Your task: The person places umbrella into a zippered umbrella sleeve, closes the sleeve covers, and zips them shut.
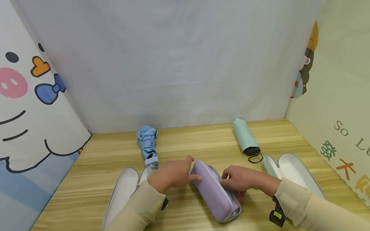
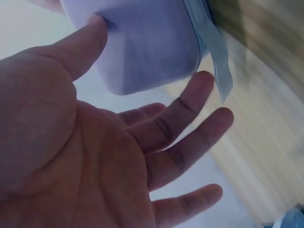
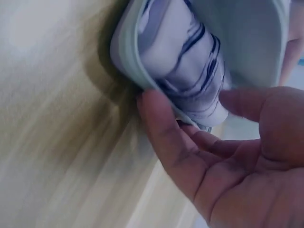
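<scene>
A lilac zip case (image 1: 212,195) lies slanted on the table between both hands, its lid partly raised on the right side. My left hand (image 1: 174,173) touches the lid with the thumb, its other fingers spread at the case's far end. On the open side, my right hand (image 1: 240,178) holds the rim, fingers outside and thumb at the inside. In the right wrist view a pale lilac folded umbrella (image 3: 197,78) with dark creases lies within the case. A light blue ribbon tab (image 2: 221,64) hangs from the case's end in the left wrist view.
A blue folded umbrella (image 1: 148,142) lies at the back left, and a mint folded umbrella (image 1: 245,136) with a black cord at the back right. Open white-lined cases stand at left (image 1: 122,191) and right (image 1: 297,170). Printed cloth walls border the wooden table (image 1: 196,142).
</scene>
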The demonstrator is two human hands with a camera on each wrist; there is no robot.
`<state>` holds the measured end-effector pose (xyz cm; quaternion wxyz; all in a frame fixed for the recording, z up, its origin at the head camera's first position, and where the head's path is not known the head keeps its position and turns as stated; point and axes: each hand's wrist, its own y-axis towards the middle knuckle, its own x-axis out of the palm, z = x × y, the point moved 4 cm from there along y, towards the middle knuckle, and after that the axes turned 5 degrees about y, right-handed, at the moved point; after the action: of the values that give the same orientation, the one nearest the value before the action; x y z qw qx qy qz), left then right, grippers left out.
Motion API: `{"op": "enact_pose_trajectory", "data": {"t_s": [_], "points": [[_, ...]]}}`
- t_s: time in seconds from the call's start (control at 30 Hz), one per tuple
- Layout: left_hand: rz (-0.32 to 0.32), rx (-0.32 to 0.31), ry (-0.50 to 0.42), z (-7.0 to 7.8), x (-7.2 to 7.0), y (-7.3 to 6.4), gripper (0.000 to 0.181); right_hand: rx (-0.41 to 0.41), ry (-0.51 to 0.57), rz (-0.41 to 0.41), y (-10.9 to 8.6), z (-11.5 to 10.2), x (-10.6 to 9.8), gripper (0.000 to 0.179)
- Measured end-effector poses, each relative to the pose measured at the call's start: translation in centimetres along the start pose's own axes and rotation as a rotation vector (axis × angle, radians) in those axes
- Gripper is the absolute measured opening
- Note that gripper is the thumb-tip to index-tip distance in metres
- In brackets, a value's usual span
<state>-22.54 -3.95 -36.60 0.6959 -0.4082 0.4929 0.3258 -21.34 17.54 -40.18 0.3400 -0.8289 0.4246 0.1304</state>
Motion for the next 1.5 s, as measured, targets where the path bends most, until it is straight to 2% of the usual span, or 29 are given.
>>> {"op": "enact_pose_trajectory", "data": {"t_s": [0.17,0.27,0.47,0.67,0.8,0.93,1.1,1.2,1.3,1.4,1.47,1.5], "points": [[0.002,-0.012,0.046,0.6,0.5,0.2,0.071,0.030,0.190,-0.037,-0.2,0.1,0.3,0.038],[0.009,-0.034,0.047,0.9,0.9,0.4,0.073,0.029,0.253,-0.061,-0.3,0.0,0.5,0.047],[0.029,-0.076,0.093,1.2,1.5,0.6,0.076,0.023,0.272,-0.074,-0.1,-0.1,1.2,0.032],[0.050,-0.112,0.198,1.3,2.1,0.8,0.078,-0.012,0.380,-0.127,0.0,-0.2,2.3,0.018],[0.064,-0.133,0.256,1.3,2.4,0.7,0.078,-0.026,0.463,-0.142,-0.3,-0.3,2.9,0.017],[0.081,-0.148,0.245,1.2,2.4,0.4,0.075,-0.040,0.512,-0.142,-0.4,-0.5,3.2,0.018],[0.083,-0.145,0.195,0.8,2.7,0.3,0.074,-0.062,0.518,-0.072,-0.2,-0.3,3.4,0.028],[0.120,-0.126,0.152,0.8,2.9,0.5,0.074,-0.051,0.548,-0.020,-0.1,0.1,3.2,0.042],[0.172,-0.136,0.035,0.8,2.9,0.7,0.083,-0.048,0.598,0.026,0.0,0.3,2.3,0.056],[0.181,-0.187,-0.190,0.7,2.5,0.9,0.099,-0.068,0.645,0.077,0.0,-0.1,1.0,0.063],[0.162,-0.212,-0.357,0.7,2.1,0.9,0.107,-0.094,0.679,0.112,0.0,-0.5,0.3,0.066],[0.141,-0.209,-0.471,0.6,2.0,1.0,0.108,-0.107,0.692,0.129,-0.1,-0.7,0.0,0.067]]}}
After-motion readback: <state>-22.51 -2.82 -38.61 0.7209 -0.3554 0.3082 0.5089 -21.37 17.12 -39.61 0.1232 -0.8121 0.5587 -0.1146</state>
